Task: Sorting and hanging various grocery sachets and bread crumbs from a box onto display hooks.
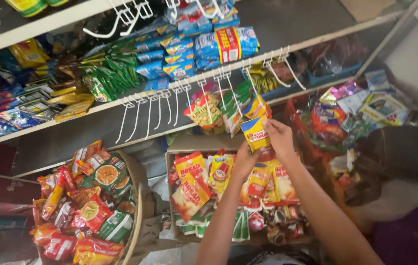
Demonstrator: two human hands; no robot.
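Both of my forearms rise from the bottom edge toward the shelf, bare and angled up to the right. Below them sits a cardboard box (182, 145) packed with glossy, crinkled snack bags in red, yellow and orange. My left hand (245, 158) is raised just under a small yellow packet (255, 133), fingers curled up at its lower edge; whether it truly grips I cannot tell. My right hand (278, 137) pinches that packet at its right side, thumb and fingers closed on the shiny foil, holding it upright just below the white wire hooks (169, 105). To the left, a round basket (138, 206) holds more plump plastic bags. Farther up, flat green packets (113, 76) and blue packs (177, 54) lie stacked on the pale shelf (96, 110).
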